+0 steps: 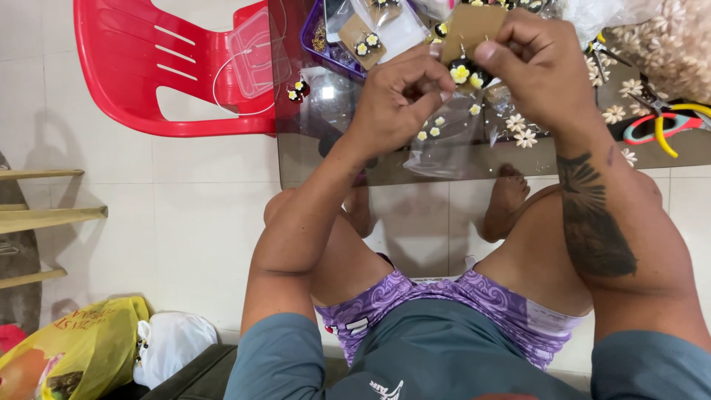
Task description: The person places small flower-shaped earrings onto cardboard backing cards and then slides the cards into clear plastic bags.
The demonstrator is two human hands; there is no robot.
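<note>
Grey-blue shirt hem and purple patterned shorts (415, 296) fill the near edge, my knees under a glass tabletop (415, 167). Far left, yellow plastic bag (74, 348) on the floor, then a red plastic chair (178, 67). My left hand (396, 100) pinches the small yellow-and-black flower earrings (461, 72); my right hand (537, 67) grips the brown cardboard earring card (474, 26) above them, both hands close together. Clear plastic pouch (444, 141) lies beneath. Yellow-handled pliers (670, 122) sit far right. Card seems light, bendy; earrings tiny, fragile, so hold by edges.
</note>
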